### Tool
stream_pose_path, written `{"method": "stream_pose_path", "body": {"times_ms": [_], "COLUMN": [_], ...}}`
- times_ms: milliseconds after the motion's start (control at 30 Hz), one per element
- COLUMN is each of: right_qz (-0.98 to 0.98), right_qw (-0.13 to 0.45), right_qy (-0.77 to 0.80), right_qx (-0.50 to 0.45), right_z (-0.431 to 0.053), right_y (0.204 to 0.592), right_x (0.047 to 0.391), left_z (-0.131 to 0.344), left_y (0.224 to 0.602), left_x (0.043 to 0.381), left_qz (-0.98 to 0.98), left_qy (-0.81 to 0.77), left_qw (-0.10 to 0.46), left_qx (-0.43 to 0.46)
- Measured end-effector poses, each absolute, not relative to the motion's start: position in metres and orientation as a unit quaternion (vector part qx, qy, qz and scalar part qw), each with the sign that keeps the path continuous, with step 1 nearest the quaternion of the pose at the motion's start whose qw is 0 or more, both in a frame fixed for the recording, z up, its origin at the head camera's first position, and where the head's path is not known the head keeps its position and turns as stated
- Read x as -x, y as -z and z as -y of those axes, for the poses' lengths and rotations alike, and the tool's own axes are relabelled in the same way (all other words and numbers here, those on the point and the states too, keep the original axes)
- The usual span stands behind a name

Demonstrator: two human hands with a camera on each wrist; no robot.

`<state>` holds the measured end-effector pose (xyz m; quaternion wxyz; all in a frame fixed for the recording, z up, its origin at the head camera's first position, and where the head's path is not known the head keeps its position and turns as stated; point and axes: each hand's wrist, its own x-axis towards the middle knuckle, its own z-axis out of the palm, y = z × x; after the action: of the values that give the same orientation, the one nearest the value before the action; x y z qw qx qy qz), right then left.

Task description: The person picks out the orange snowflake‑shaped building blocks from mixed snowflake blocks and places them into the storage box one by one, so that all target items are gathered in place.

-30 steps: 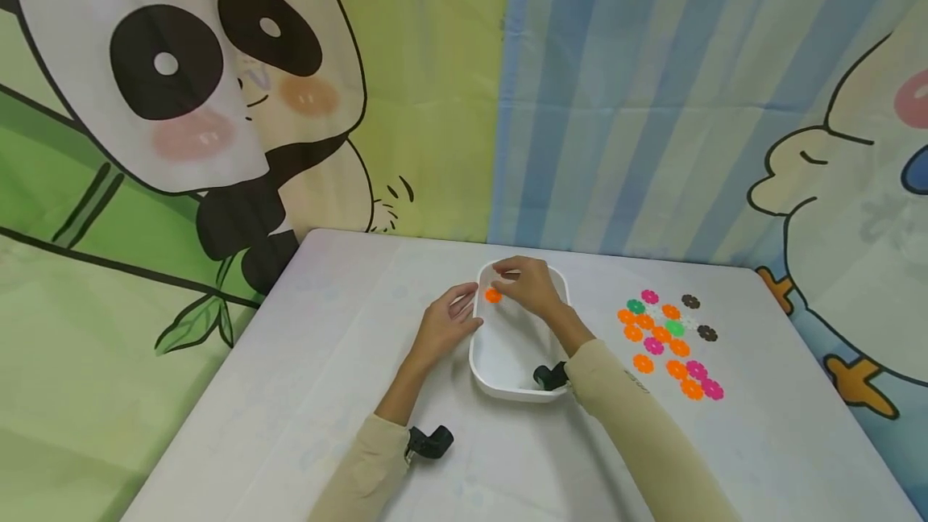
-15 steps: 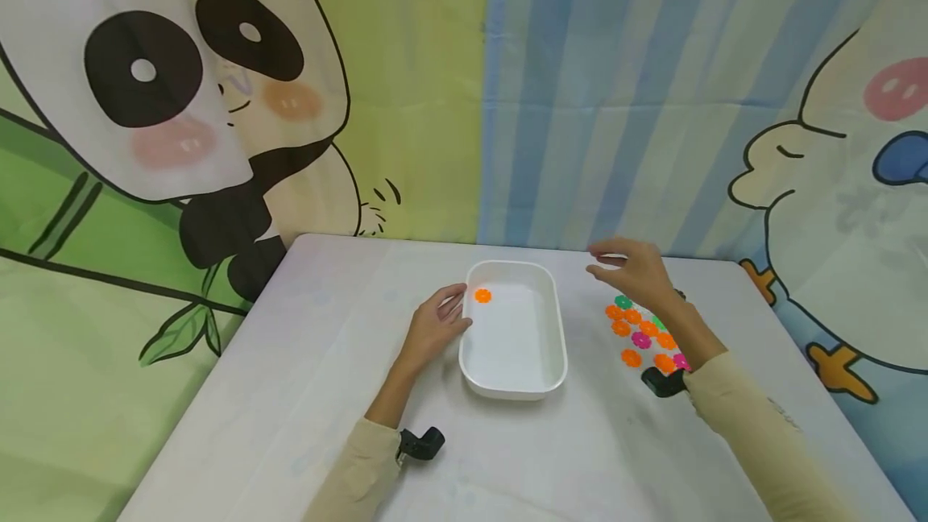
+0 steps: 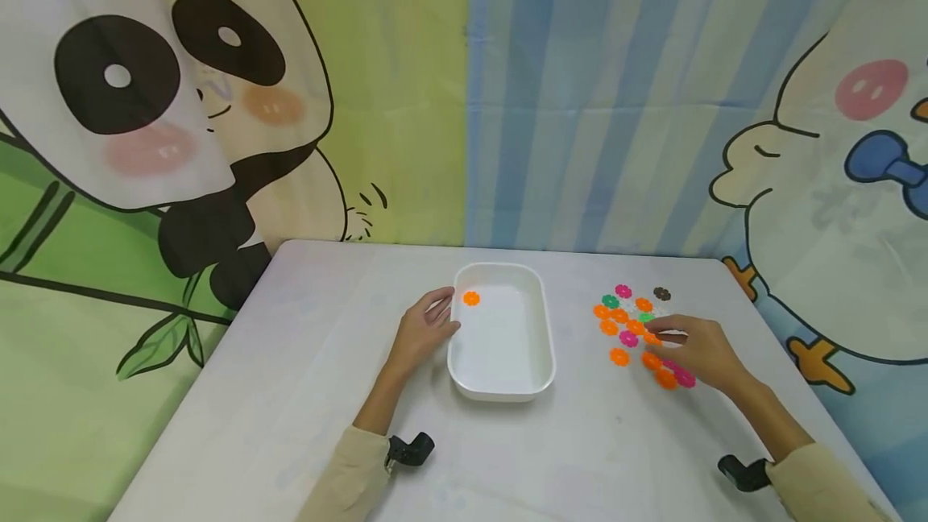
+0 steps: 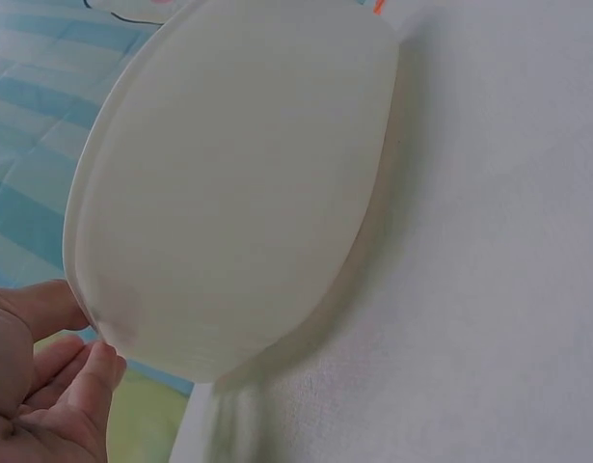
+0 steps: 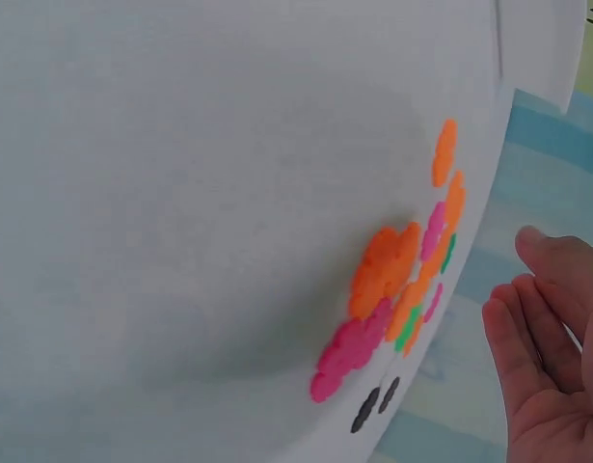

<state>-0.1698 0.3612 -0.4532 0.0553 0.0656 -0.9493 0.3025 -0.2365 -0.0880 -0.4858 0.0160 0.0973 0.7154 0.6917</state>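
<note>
My left hand (image 3: 428, 327) rests its fingertips and thumb against the left side of a white plastic tray (image 3: 547, 353). In the left wrist view, the left fingers (image 4: 101, 371) touch the tray's outer wall (image 4: 238, 193) close to its rim. One orange flower-shaped piece (image 3: 472, 298) lies inside the tray, towards its far left corner. On the right, my right hand (image 3: 699, 351) hovers over a scatter of flower-shaped pieces (image 3: 619, 357), thumb and fingertips apart. The right wrist view shows that right hand (image 5: 552, 338) with nothing in its grasp, beside orange and pink pieces (image 5: 349, 352).
Small flat pieces in orange, pink, green, white and dark brown (image 3: 662, 294) are spread on the white table (image 3: 326, 361) right of the tray. A printed cloth backdrop (image 3: 551, 103) hangs behind the table's far edge. Black wrist cameras (image 3: 412, 449) sit on both sleeves.
My right hand has left the tray, swung right and come down over the scattered pieces. The orange piece stays in the tray. My left hand keeps its place at the tray's side.
</note>
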Motion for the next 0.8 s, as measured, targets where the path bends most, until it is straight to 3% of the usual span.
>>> {"method": "stream_pose_path", "body": {"times_ms": [300,800], "right_qz": [0.952,0.958], "right_qw": [0.04,0.075], "right_qy": [-0.293,-0.255], "right_qx": [-0.074,-0.107], "right_z": [-0.369,-0.38], "right_y": [0.479,0.496], "right_x": [0.161,0.163], "left_z": [0.094,0.09], "left_y": [0.465,0.491], "left_x": [0.227,0.239], "left_qz": [-0.712,-0.714], "left_qy": [-0.691,-0.694], "left_qw": [0.045,0.012], "left_qx": [-0.118,-0.097]}}
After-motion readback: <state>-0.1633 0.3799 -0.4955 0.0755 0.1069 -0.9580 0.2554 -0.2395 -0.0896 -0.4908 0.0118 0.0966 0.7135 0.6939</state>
